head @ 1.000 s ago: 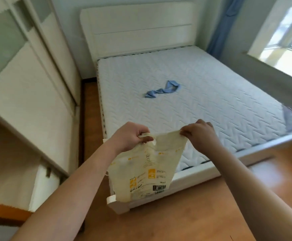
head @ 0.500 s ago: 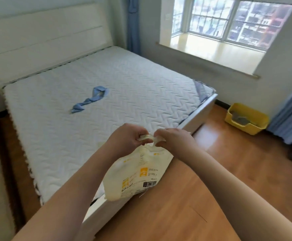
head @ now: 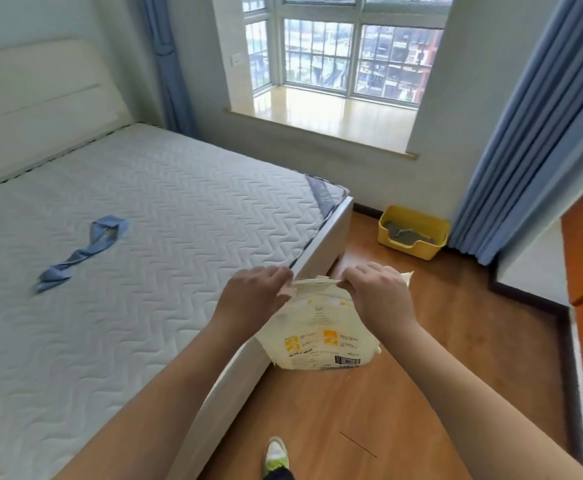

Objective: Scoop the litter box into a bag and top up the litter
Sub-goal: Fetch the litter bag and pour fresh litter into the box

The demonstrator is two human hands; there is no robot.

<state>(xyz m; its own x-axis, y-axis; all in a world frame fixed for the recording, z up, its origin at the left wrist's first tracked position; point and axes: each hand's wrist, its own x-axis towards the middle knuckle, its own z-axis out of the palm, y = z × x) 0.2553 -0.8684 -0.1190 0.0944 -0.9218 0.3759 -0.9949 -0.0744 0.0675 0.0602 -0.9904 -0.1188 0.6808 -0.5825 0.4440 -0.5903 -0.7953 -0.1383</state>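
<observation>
Both hands hold a cream plastic litter bag with yellow printed panels and a barcode [head: 321,336] in the air at about 6 o'clock in the view, over the wooden plank floor [head: 369,410] just off the foot corner of the bed. The left hand [head: 252,299] pinches the bag's top edge at its left end, fingers curled in tight against the thumb. The right hand [head: 376,294] grips the same top edge at its right end, knuckles up and fingers folded over the rim; a loose flap of bag shows just past it. The hands sit close together, with a short span of the edge between them.

The yellow rectangular plastic litter box holding grey litter [head: 413,232] stands on the floor at about 1 o'clock, against the wall below the window sill [head: 318,128] and beside the blue pleated curtain [head: 525,140], well apart from the bag.

A twisted blue cloth strip [head: 85,249] lies on the white quilted mattress [head: 144,271] at 9 o'clock. A white and green shoe [head: 276,453] shows at the bottom edge.
</observation>
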